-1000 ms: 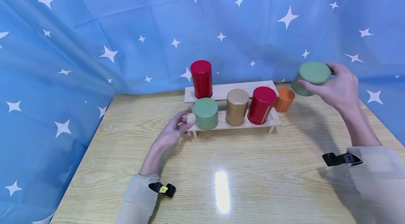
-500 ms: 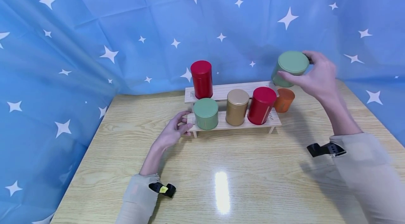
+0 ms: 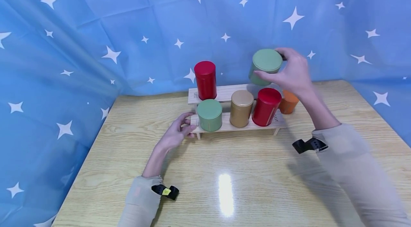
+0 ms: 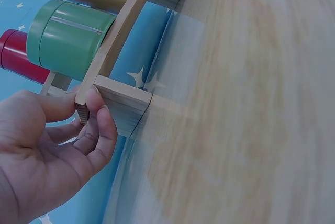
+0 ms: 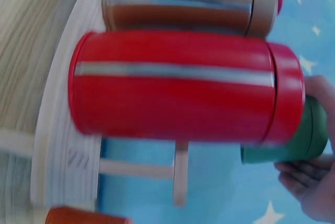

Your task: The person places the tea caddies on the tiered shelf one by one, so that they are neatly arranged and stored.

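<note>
My right hand (image 3: 293, 72) grips a short green tin (image 3: 265, 65) from its right side, above the right part of the rack's upper tier. The right wrist view shows that green tin (image 5: 285, 143) partly behind a tall red tin (image 5: 183, 85). My left hand (image 3: 176, 131) pinches the left end of the lower tier of a two-tier wooden rack (image 3: 224, 93), thumb and fingertips on the board's end (image 4: 82, 110). Along the lower tier stand another green tin (image 3: 209, 115), a gold tin (image 3: 240, 109) and a tall red tin (image 3: 266, 107). Another red tin (image 3: 205, 81) stands on the upper tier's left.
An orange container (image 3: 289, 102) stands on the wooden table (image 3: 144, 106) by the rack's right end. A blue star-patterned cloth (image 3: 154, 13) hangs behind and along the sides of the table.
My right hand has carried the green tin leftward and somewhat up, from right of the orange container to above the upper tier. The left hand has stayed on the rack's end.
</note>
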Demonstrator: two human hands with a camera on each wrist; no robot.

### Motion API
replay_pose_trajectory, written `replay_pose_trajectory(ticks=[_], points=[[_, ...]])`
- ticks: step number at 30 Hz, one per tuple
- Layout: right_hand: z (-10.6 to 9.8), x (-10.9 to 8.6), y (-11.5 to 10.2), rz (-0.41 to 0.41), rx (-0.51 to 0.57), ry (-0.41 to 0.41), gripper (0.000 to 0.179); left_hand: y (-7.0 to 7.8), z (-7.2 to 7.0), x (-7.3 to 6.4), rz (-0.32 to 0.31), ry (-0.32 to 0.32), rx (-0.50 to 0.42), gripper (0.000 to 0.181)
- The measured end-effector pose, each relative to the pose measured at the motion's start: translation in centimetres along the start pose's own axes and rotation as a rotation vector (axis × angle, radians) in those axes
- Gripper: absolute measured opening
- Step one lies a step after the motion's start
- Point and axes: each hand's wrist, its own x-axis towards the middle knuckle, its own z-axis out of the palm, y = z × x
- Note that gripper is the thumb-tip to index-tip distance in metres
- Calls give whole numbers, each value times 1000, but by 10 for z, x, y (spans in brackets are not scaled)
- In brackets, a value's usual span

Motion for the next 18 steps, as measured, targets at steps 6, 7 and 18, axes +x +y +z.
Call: replay_pose_trajectory(ticks=[6, 7, 18], points=[[16, 3, -14, -2, 2, -90, 67, 1, 0, 0, 3, 1, 10, 54], [19, 3, -16, 3, 8, -104, 68, 1, 0, 0, 4, 1, 13, 53], [39, 5, -33, 31, 39, -245, 70, -2, -1, 0, 7, -6, 9, 55]])
